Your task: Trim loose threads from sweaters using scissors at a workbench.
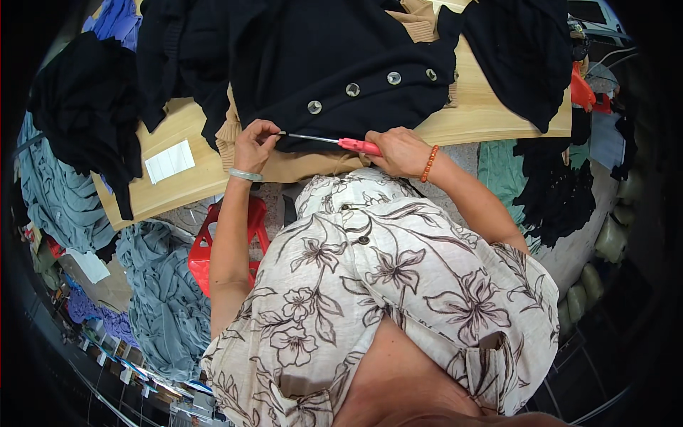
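Observation:
A black knit cardigan (pixel 284 64) with several large round buttons (pixel 353 90) lies spread on the table in front of me. My left hand (pixel 255 146) is closed in a pinch at its near edge; the exact spot between finger and thumb is hard to make out. In my right hand (pixel 403 151) is a slim tool with a pink handle (pixel 359 146) and a thin metal shaft, held sideways. The shaft points left, its tip close to my left fingertips. Tan ribbed knitwear (pixel 228 132) shows from under the cardigan.
The light wooden table (pixel 512 114) carries more black garments (pixel 85 92) and a white paper slip (pixel 170 161). Below its edge stands a red plastic stool (pixel 203 249). Piles of grey-blue cloth (pixel 163 299) lie at the left, green cloth (pixel 500 174) at the right.

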The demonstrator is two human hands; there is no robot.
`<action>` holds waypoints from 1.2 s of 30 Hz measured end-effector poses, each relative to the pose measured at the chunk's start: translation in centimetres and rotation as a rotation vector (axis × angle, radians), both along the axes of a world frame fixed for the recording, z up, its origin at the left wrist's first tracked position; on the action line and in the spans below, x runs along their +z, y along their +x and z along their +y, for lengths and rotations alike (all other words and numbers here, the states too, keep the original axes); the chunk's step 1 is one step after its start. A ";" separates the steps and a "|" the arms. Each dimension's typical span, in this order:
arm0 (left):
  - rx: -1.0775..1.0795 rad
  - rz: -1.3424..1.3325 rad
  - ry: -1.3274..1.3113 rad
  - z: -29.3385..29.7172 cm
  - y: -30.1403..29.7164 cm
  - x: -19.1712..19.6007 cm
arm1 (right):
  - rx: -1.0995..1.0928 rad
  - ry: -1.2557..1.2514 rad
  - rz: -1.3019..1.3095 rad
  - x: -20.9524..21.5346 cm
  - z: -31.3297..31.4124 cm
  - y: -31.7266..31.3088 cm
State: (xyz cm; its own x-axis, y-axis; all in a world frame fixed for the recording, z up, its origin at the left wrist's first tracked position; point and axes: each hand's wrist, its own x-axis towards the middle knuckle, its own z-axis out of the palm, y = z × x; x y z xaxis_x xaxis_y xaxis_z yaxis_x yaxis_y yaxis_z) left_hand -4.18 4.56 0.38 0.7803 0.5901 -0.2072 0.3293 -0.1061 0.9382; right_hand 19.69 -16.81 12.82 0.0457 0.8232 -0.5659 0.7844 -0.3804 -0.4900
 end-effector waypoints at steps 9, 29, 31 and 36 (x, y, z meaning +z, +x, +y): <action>-0.102 -0.065 0.794 -2.6 5.2 4.8 | -0.183 0.136 -0.006 0.5 -4.2 2.3; -0.177 -0.052 0.336 -4.6 13.8 3.9 | -0.383 0.139 -0.100 0.6 -7.8 2.5; -0.217 -0.029 0.328 -4.7 15.0 1.3 | -0.392 0.060 -0.138 1.2 -7.5 2.8; -0.256 0.073 0.177 -3.5 15.5 0.4 | -0.409 -0.114 -0.195 2.1 -7.1 2.9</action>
State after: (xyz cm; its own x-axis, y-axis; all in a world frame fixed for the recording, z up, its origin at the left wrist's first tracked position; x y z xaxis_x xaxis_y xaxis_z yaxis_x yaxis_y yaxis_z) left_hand 11.27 1.11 0.75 0.8948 0.4088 -0.1793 0.3366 -0.3539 0.8726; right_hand 22.55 -23.90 14.91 0.4678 0.6485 -0.6005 0.6321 -0.7203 -0.2855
